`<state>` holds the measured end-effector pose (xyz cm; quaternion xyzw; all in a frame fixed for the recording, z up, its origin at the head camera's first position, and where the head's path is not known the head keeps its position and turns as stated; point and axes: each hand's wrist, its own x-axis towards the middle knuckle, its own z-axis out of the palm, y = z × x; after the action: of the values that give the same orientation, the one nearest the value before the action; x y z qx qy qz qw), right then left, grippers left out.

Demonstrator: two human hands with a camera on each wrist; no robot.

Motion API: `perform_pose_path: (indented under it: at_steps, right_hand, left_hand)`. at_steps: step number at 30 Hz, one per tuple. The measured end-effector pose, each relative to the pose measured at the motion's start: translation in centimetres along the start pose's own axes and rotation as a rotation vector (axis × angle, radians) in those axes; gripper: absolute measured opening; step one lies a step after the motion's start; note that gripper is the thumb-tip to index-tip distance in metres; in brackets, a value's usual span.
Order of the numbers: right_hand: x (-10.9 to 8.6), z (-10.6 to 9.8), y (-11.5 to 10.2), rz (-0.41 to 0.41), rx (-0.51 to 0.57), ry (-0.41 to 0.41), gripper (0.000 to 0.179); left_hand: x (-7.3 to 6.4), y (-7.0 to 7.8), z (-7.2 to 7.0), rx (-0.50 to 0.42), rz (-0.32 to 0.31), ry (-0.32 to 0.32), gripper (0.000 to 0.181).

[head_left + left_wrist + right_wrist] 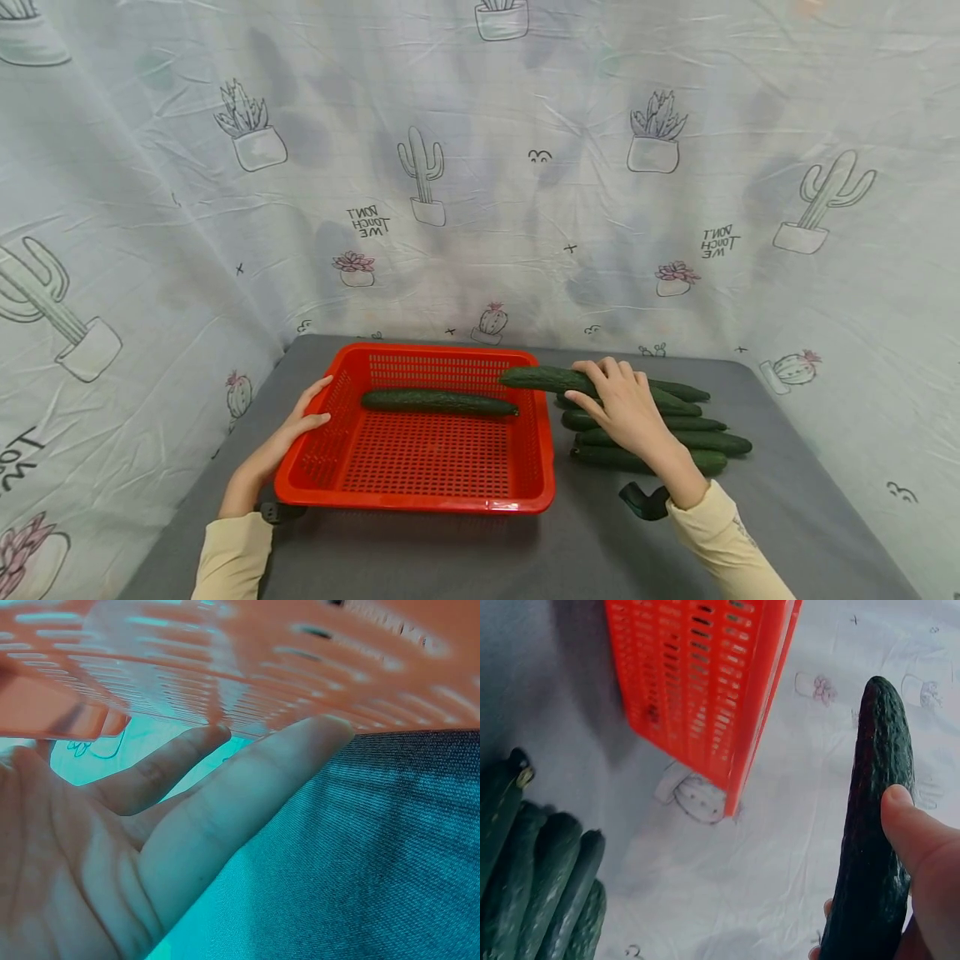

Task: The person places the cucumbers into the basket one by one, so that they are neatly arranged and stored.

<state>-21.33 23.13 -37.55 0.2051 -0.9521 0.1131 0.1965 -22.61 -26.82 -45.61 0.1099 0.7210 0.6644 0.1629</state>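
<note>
My right hand (621, 410) grips a dark green cucumber (875, 825), thumb on one side and fingers round the other. In the head view the tip of this cucumber reaches over the right rim of a red plastic basket (420, 502). Another cucumber (438, 402) lies crosswise inside the basket, near its back wall. At the basket's left side is my left hand (288, 429), its thumb and fingers spread along the rim. The left wrist view shows those fingers (225, 802) fairly straight against the slotted wall (247, 682).
Several cucumbers (697, 442) lie side by side on the grey tabletop (600, 550), right of the basket. A white curtain (480, 233) printed with cactus pots hangs behind the table and along both sides.
</note>
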Motion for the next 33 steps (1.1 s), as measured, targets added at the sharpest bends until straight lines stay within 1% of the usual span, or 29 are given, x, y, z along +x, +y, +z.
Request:
perform_pose_path:
  at_steps: [6,13,22,31,33]
  right_hand:
    - [1.2,0.3,-1.2,-0.013,-0.010,-0.024,0.045]
    - [2.6,0.5,-2.7,-0.013,0.012,-0.048,0.043]
    - [4.5,0.7,-5.1,-0.023,0.024,-0.065,0.044]
    - [6.1,1.6,-7.1,-0.045,0.007,-0.103,0.046]
    - [6.4,1.9,-7.5,-0.045,0.019,-0.113,0.045]
  left_hand:
    - [0.1,-0.1,0.1,-0.007,0.005,-0.005,0.061]
    - [0.0,0.2,0.2,-0.007,0.004,-0.017,0.062]
    - [-0.2,0.2,0.0,-0.008,-0.004,-0.015,0.061]
    - [-0.2,0.2,0.1,-0.022,-0.003,-0.019,0.062]
    - [-0.1,0.3,0.2,-0.019,-0.005,-0.016,0.062]
